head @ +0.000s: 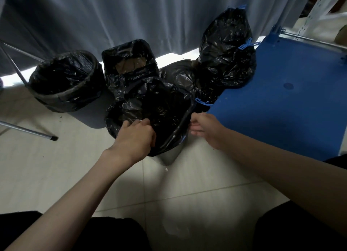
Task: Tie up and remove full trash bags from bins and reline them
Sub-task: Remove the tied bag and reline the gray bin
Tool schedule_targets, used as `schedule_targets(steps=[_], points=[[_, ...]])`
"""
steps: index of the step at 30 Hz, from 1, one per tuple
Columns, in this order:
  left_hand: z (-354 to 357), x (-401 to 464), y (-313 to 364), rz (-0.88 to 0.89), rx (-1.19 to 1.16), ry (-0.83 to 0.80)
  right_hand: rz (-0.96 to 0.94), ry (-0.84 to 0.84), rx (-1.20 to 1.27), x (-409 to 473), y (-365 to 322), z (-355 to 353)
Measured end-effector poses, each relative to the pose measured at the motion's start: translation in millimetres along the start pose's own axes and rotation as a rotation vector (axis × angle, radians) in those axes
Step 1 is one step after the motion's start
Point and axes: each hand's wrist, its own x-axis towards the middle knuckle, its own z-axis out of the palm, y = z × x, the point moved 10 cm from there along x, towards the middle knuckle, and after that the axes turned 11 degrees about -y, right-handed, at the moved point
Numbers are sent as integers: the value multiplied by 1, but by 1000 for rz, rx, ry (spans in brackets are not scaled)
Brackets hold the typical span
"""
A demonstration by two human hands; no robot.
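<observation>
A small grey bin (pixel 169 157) stands on the tiled floor right in front of me, with a black liner bag (pixel 165 108) spread over its rim. My left hand (pixel 135 136) grips the liner at the near left of the rim. My right hand (pixel 202 127) pinches the liner's edge at the right side of the rim. Behind it, three tied black bags with blue drawstrings are piled: a tall one (pixel 225 50) on top, and a lower one (pixel 180 76) beneath.
A round lined bin (pixel 63 82) sits at the left and a square lined bin (pixel 129 63) behind the near one. A blue platform (pixel 281 93) lies at the right, a grey curtain (pixel 112 16) behind. Metal chair legs (pixel 28 130) cross the left floor.
</observation>
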Motion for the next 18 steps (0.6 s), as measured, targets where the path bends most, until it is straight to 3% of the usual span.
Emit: schedule_targets(steps=[2,5,12,18], points=[[-5,-1,-1,-59,-37,90,-13,-11,15,-2,-2,2],[-11,0,13,-9,-220,230,-47,-7,51,-4,-5,2],[-3,4,27,66,-218,246,-112,40,151,-4,-10,-2],[-7,5,25,68,-254,237,-182,209,19,-6,-19,-18]])
